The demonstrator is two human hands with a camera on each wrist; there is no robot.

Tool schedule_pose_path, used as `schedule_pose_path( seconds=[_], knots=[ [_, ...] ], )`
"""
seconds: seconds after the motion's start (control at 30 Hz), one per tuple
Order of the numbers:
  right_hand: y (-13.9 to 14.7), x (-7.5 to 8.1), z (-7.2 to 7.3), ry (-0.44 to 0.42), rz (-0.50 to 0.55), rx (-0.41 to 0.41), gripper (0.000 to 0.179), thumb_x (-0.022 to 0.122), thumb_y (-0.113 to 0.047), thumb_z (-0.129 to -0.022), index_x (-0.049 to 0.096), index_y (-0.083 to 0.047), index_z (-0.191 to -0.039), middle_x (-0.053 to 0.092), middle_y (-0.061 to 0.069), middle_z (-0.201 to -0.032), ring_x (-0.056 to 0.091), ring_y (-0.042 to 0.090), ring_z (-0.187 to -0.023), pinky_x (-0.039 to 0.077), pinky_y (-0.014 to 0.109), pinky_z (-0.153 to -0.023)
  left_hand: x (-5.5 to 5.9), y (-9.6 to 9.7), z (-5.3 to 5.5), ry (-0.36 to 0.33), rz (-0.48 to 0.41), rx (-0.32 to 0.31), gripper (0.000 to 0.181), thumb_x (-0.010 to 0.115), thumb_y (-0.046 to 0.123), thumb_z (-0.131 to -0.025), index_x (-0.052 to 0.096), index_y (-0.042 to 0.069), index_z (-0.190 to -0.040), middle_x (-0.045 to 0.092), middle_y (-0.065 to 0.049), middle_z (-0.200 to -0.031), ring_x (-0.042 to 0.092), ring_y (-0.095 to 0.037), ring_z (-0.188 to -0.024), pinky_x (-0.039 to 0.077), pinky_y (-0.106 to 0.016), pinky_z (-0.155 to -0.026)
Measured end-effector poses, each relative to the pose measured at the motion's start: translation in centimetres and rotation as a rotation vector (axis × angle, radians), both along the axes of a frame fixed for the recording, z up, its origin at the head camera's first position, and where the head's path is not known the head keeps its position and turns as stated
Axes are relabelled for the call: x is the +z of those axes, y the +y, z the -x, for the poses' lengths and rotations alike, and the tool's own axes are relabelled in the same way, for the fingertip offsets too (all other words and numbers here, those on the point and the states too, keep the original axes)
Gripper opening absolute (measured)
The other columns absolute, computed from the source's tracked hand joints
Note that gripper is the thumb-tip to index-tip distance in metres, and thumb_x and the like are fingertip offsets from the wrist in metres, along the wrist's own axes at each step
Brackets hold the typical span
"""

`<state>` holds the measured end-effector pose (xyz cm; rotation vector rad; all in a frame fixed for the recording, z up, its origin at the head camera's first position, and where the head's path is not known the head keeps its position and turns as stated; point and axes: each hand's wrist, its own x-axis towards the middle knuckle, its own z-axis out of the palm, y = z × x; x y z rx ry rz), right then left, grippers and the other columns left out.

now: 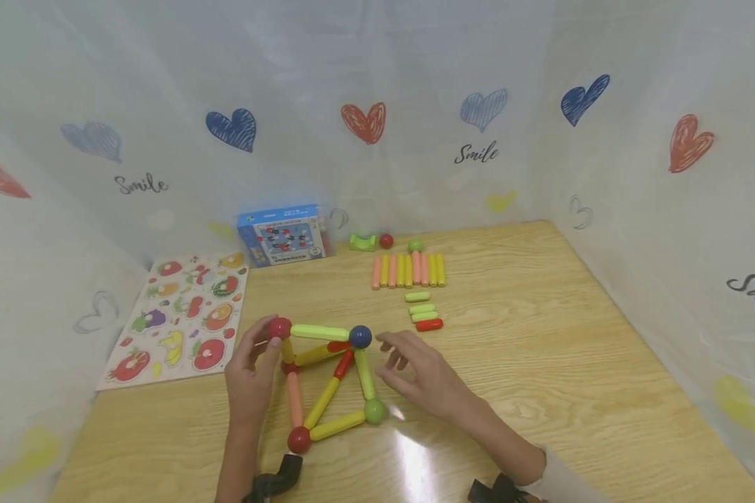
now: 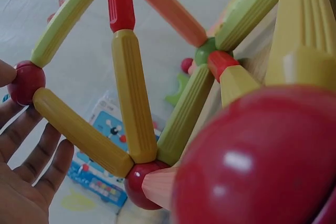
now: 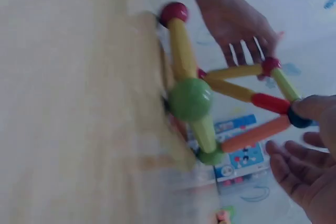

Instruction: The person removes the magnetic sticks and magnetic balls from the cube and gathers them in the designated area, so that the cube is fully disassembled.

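A framework of coloured rods and balls stands on the table. At its upper left corner my left hand (image 1: 250, 377) pinches a red ball (image 1: 280, 328) between thumb and fingers. A light green rod (image 1: 321, 332) runs from there to a blue ball (image 1: 360, 337). Just right of that ball is my right hand (image 1: 424, 374), fingers loosely bent and holding nothing; in the right wrist view its thumb overlaps the blue ball (image 3: 300, 115), and contact is unclear. Lower down are another red ball (image 1: 298, 440) and a green ball (image 1: 374, 411), joined by a yellow rod (image 1: 338, 425).
Behind the framework lie a row of pink and yellow rods (image 1: 409, 271) and several short rods (image 1: 423, 309). A green curved piece (image 1: 362, 243), a loose red ball (image 1: 386, 241) and a blue toy box (image 1: 283, 236) stand at the back. A fruit-printed board (image 1: 179, 314) lies left.
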<state>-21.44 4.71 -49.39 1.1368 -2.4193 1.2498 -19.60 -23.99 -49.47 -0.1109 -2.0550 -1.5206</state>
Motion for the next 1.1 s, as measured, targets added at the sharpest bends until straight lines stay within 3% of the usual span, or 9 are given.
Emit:
schedule_pose_path(
  seconds=[0.13,0.33,0.57,0.67,0.8,0.9,1.1],
  knots=[
    [-1.0,1.8,2.4,0.009,0.045,0.044,0.057,0.077,-0.017,-0.09,0.053,-0.014,-0.142,0.059,0.0,-0.121,0.063,0.013,-0.092,0.056,0.028,-0.079,-0.6,-0.6,-0.1,-0.001,-0.013,0.021,0.037,0.06,-0.005,-0.096,0.061,0.002,-0.132,0.066,-0.009,-0.12,0.059,-0.008,-0.107,0.047,-0.016,-0.09],
    [-1.7,3.3,4.7,-0.029,-0.04,0.164,0.043,0.079,-0.018,-0.088,0.065,-0.011,-0.128,0.064,-0.003,-0.116,0.061,0.007,-0.093,0.055,0.026,-0.078,-1.1,-0.6,0.1,0.003,-0.044,-0.014,0.037,0.061,-0.005,-0.096,0.06,0.001,-0.132,0.066,-0.01,-0.121,0.059,-0.01,-0.107,0.048,-0.017,-0.091],
    [-2.5,4.1,5.5,-0.221,-0.014,0.066,0.031,0.078,-0.022,-0.089,0.07,-0.014,-0.117,0.064,-0.007,-0.102,0.062,0.006,-0.084,0.058,0.032,-0.074,-0.8,-0.3,0.0,-0.012,-0.052,-0.003,0.039,0.063,-0.004,-0.095,0.059,0.002,-0.134,0.065,-0.008,-0.12,0.059,-0.011,-0.107,0.048,-0.016,-0.091],
    [-2.9,4.5,5.8,-0.261,-0.006,0.019,0.027,0.077,-0.025,-0.09,0.071,-0.015,-0.114,0.064,-0.007,-0.1,0.063,0.006,-0.082,0.057,0.03,-0.073,0.4,0.1,-0.2,-0.012,-0.052,-0.005,0.039,0.062,-0.006,-0.095,0.058,-0.002,-0.133,0.064,-0.009,-0.12,0.058,-0.01,-0.107,0.048,-0.015,-0.09],
    [-3.4,5.0,6.5,-0.232,-0.03,0.01,0.032,0.077,-0.022,-0.09,0.069,-0.013,-0.119,0.065,-0.004,-0.099,0.062,0.008,-0.079,0.056,0.025,-0.07,0.5,0.0,-0.1,-0.03,-0.063,0.0,0.039,0.063,-0.005,-0.095,0.057,-0.002,-0.133,0.064,-0.007,-0.12,0.058,-0.009,-0.107,0.049,-0.015,-0.09],
    [-3.8,5.1,6.8,-0.182,-0.037,0.028,0.031,0.077,-0.017,-0.088,0.07,-0.012,-0.119,0.064,-0.002,-0.099,0.06,0.01,-0.077,0.055,0.023,-0.067,-0.6,-0.6,0.3,-0.037,-0.076,-0.002,0.041,0.065,-0.004,-0.094,0.058,0.001,-0.133,0.064,-0.006,-0.121,0.059,-0.011,-0.108,0.05,-0.016,-0.089],
    [-4.4,5.1,7.2,-0.113,-0.034,0.013,0.019,0.071,-0.012,-0.082,0.073,-0.017,-0.1,0.06,-0.004,-0.094,0.056,0.011,-0.076,0.053,0.022,-0.061,-0.7,-0.5,0.3,-0.021,-0.075,0.003,0.041,0.067,-0.003,-0.093,0.059,0.002,-0.133,0.064,-0.007,-0.12,0.059,-0.011,-0.107,0.05,-0.016,-0.089]
  ],
)
